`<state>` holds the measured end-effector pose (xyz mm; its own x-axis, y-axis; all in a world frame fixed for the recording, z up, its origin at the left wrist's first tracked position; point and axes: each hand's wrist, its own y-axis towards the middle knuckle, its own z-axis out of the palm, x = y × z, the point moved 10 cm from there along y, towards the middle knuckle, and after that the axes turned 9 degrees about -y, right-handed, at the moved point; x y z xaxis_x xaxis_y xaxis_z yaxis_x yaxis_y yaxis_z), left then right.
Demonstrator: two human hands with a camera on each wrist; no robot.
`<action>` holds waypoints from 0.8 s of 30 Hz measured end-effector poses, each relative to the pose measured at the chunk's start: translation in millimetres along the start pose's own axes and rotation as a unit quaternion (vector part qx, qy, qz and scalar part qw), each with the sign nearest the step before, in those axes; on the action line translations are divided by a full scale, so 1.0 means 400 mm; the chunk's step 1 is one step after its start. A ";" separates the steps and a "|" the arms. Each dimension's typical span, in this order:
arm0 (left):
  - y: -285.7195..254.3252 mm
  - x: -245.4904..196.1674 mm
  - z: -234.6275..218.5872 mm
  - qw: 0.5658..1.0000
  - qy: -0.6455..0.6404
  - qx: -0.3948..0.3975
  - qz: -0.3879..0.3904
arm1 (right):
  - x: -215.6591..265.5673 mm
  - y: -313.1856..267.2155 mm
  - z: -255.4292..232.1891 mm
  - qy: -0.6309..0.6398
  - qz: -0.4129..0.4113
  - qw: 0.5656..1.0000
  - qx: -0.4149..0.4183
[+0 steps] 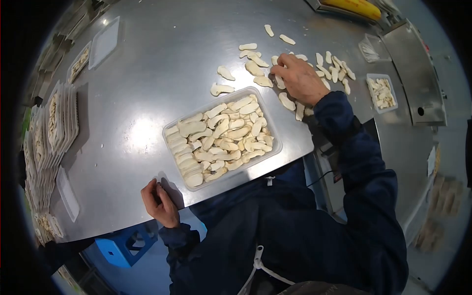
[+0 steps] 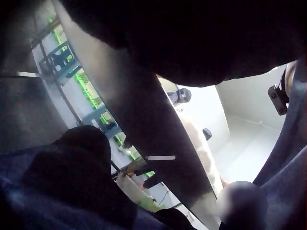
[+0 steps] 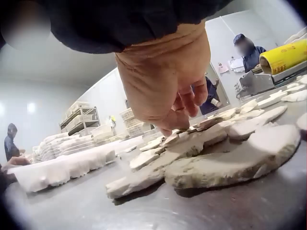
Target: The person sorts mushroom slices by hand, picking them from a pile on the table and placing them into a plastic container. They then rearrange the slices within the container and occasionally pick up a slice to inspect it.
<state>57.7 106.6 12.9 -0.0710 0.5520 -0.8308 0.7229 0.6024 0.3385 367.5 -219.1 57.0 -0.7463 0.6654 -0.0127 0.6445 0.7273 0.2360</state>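
Observation:
A clear plastic tray (image 1: 279, 142) stands near the table's front edge, filled with sliced mushrooms (image 1: 223, 132), a neat row along its left side. More mushroom slices (image 1: 255, 68) lie loose beyond it and to its right. My right hand (image 1: 301, 78) reaches down among these, its bent fingertips right at the slices. In the right wrist view, the fingers (image 3: 188, 103) point down at thick pale slices (image 3: 235, 158); I cannot tell whether they pinch one. My left hand (image 1: 161, 204) rests at the table's front edge, left of the tray, fingers loosely curled. Dark cloth mostly fills the left wrist view.
Stacked trays (image 1: 51, 142) stand at the left, near an empty white tray (image 1: 104, 43). At the right, a small tray of slices (image 1: 382, 93) sits beside a metal device (image 1: 415, 73). A yellow roll (image 1: 354, 7) lies at the back. A blue stool (image 1: 125, 246) is below the table.

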 end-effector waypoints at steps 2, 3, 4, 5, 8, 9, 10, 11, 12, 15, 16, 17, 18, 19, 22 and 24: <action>0.000 0.000 0.000 1.000 0.000 0.001 0.005 | -0.008 0.005 0.001 -0.007 -0.004 1.000 0.000; 0.000 -0.001 0.001 1.000 0.000 0.000 0.005 | -0.014 0.005 0.002 -0.010 -0.005 1.000 0.000; 0.000 -0.002 0.003 1.000 0.000 0.000 0.005 | -0.020 0.006 0.004 -0.008 -0.006 1.000 0.000; 0.001 -0.006 0.004 1.000 0.007 0.001 0.009 | -0.026 0.007 0.006 -0.005 -0.008 1.000 0.001; 0.004 -0.019 0.005 1.000 0.021 0.004 0.014 | -0.041 0.001 0.000 0.005 0.000 1.000 0.002; 0.005 -0.023 0.005 1.000 0.023 0.005 0.011 | -0.042 0.001 -0.007 0.010 0.003 1.000 0.002; 0.005 -0.024 0.004 1.000 0.025 0.005 0.008 | -0.040 -0.003 -0.024 0.003 0.010 1.000 -0.010; 0.004 -0.022 0.006 1.000 0.017 0.005 0.013 | -0.031 -0.009 -0.045 -0.002 0.015 1.000 -0.023; 0.002 -0.014 0.008 1.000 0.012 0.004 0.017 | -0.013 -0.012 -0.065 -0.004 0.018 0.999 -0.036; 0.003 -0.016 0.005 1.000 0.001 0.002 0.012 | 0.092 -0.011 -0.117 0.041 0.027 0.996 -0.072; 0.002 -0.003 0.003 1.000 -0.004 0.003 0.008 | 0.129 -0.011 -0.131 0.051 0.033 0.995 -0.079; 0.007 -0.016 0.003 1.000 0.000 0.000 0.014 | 0.176 -0.007 -0.140 0.071 0.024 0.993 -0.086; 0.009 -0.031 0.005 1.000 0.002 0.000 0.020 | 0.222 -0.002 -0.144 0.091 0.014 0.992 -0.082; 0.008 -0.022 0.004 1.000 0.013 0.004 -0.001 | 0.266 0.005 -0.149 0.108 0.005 0.991 -0.076; 0.007 -0.025 0.003 1.000 0.003 -0.004 0.010 | 0.376 0.030 -0.139 0.143 -0.025 0.986 -0.080; 0.007 -0.020 0.003 1.000 -0.003 -0.005 0.007 | 0.432 0.046 -0.119 0.150 -0.041 0.984 -0.082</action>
<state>61.1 103.1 20.2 -0.0571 0.5578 -0.8280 0.7173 0.5999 0.3546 242.6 -98.8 105.6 -0.8259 0.5080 0.2444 0.5631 0.7228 0.4006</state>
